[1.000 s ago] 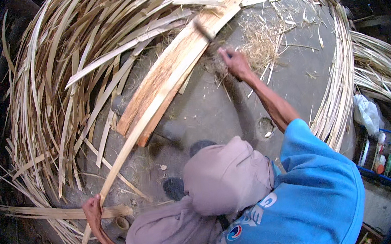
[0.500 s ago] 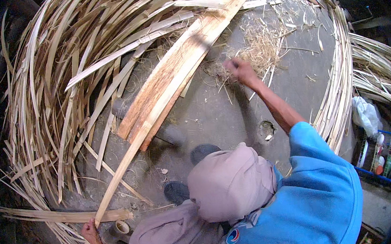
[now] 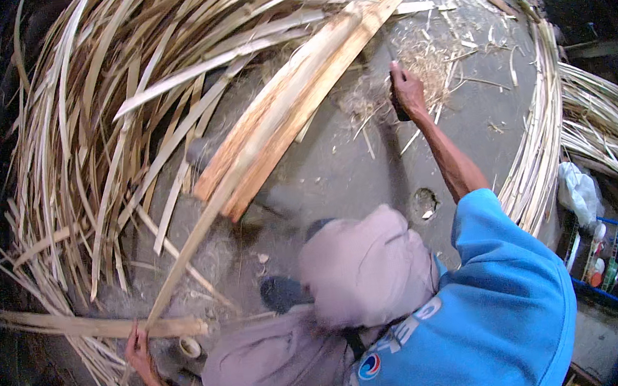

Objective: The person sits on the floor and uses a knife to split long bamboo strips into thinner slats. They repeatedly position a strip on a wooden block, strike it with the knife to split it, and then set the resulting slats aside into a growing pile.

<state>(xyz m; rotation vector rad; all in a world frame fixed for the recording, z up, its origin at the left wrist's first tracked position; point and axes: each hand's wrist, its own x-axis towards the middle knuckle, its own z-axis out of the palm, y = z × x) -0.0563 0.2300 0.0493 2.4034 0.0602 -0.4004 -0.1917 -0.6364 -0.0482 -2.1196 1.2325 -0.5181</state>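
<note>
At the lower left, the fingers of my left hand (image 3: 138,347) are closed on a long pale bamboo strip (image 3: 193,260). The strip runs up and to the right, lying along a thick wooden board (image 3: 341,60) that slants across the work area. My right hand (image 3: 409,92) is off the board's right side, in a fist around a knife (image 3: 400,112); its dark handle end sticks out below the fist, while the blade is thin and blurred. Fine curly shavings (image 3: 435,69) lie just beyond that hand.
A large heap of split bamboo strips (image 3: 95,139) fills the left. Bundled strips (image 3: 541,133) lie along the right, near a white plastic bag (image 3: 578,186) and a blue basket (image 3: 578,282) of small items. A floor hole (image 3: 424,203) is right of my knees. A small round cup-like piece (image 3: 189,346) sits by my left forearm.
My right hand has moved up and to the right, away from the board, with the knife. My left hand keeps its hold on the strip, slightly higher in view. The view has shifted a little.
</note>
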